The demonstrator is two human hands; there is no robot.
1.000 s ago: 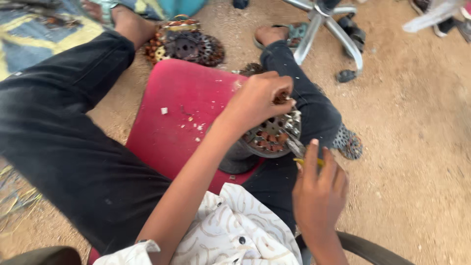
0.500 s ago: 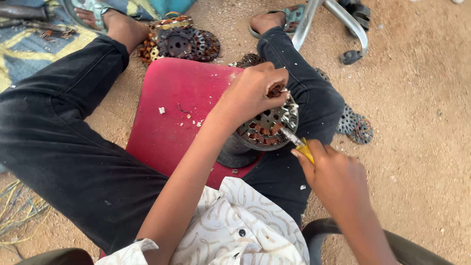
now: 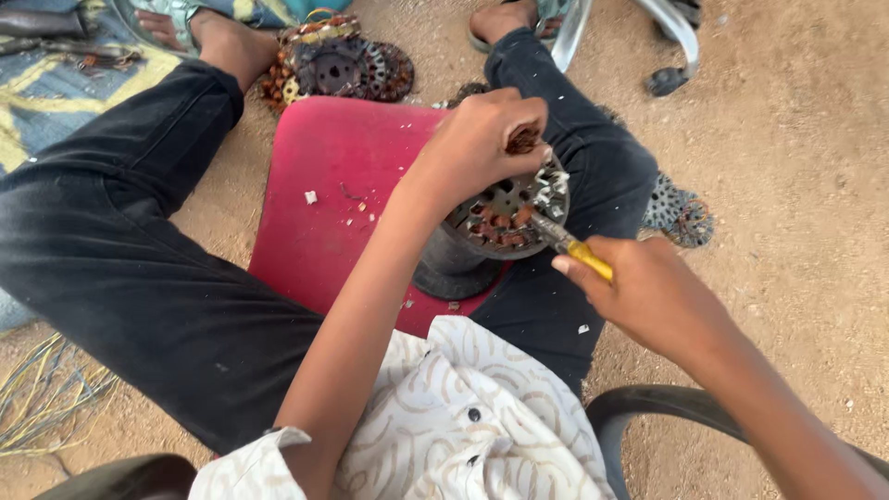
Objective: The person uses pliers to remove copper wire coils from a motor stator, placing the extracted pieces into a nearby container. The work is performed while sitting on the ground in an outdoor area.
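A round metal motor stator (image 3: 505, 215) with copper windings rests on a dark cylinder (image 3: 452, 266) atop a red stool (image 3: 319, 208) between my legs. My left hand (image 3: 482, 139) grips the stator's top edge, fingers curled over the rim. My right hand (image 3: 648, 292) holds a yellow-handled screwdriver (image 3: 572, 243), whose metal tip pokes into the stator's right side. My legs in black trousers lie on either side of the stool.
More wound stators (image 3: 338, 63) lie on the sandy ground beyond the stool, and another (image 3: 678, 211) sits by my right leg. A chair base with castors (image 3: 667, 46) stands at top right. Loose wires (image 3: 42, 403) lie at lower left. A dark curved rim (image 3: 648, 407) is near me.
My right hand rose from below the stator and brought the screwdriver tip against its right side. The left hand kept its hold on the rim.
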